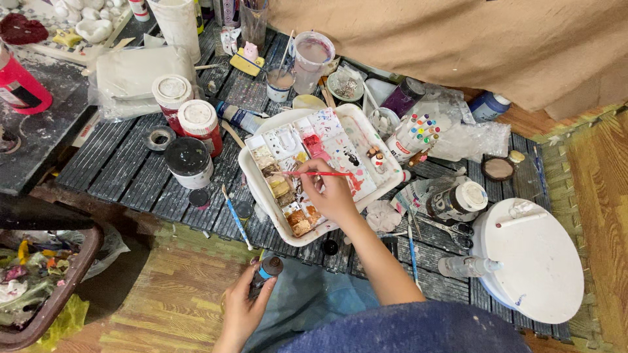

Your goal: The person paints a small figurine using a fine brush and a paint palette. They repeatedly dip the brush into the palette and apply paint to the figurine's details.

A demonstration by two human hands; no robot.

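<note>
**Brush tip position relative to the palette wells**

A thin red-handled brush is being held by the right hand, with the fingers closed around the handle near its middle. The long axis of the brush is lying nearly level across the frame, with the tip pointing toward the left side of the white palette tray. The tip is being kept over the column of paint wells along the tray's left edge, just beside the hand. The tray is resting on the dark slatted desk.

A small dark paint bottle is being gripped by the left hand, closed around its body, low and well apart from the tray. The right hand is the nearer of the 2 to the wells. A blue-handled brush is lying unused on the desk left of the tray.
</note>
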